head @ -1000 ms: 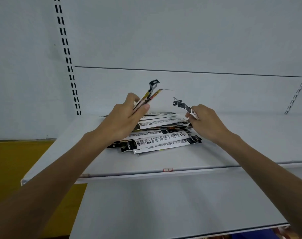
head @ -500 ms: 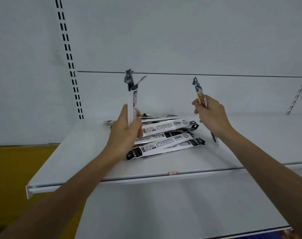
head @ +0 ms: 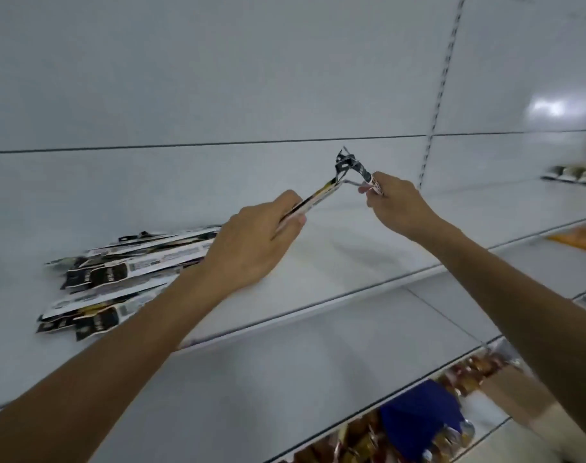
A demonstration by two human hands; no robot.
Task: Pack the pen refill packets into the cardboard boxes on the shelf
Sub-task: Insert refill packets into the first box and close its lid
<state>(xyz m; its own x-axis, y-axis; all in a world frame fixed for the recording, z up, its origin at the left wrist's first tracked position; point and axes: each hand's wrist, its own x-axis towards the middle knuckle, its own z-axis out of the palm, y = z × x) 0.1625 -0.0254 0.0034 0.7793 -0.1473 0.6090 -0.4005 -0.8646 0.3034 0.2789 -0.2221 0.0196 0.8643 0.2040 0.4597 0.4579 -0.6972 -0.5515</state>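
My left hand (head: 255, 243) grips a small bunch of long pen refill packets (head: 318, 198) that slant up to the right. My right hand (head: 397, 205) pinches one more refill packet (head: 368, 175), tilted up to the left. The black top ends of both meet above the white upper shelf (head: 335, 262). A loose pile of black-and-white refill packets (head: 124, 275) lies on that shelf at the left, partly behind my left forearm. No cardboard box is in view.
A white back panel with a slotted upright (head: 442, 81) rises behind the shelf. A second white shelf (head: 285, 379) sits below. Under it lie a blue object (head: 422, 416) and brownish packaged goods. More stock (head: 572, 173) sits on the shelf bay at the far right.
Both hands have swung to the right, away from the pile, and come closer together. The packets, held upright and apart before, now tilt toward each other with tips touching.
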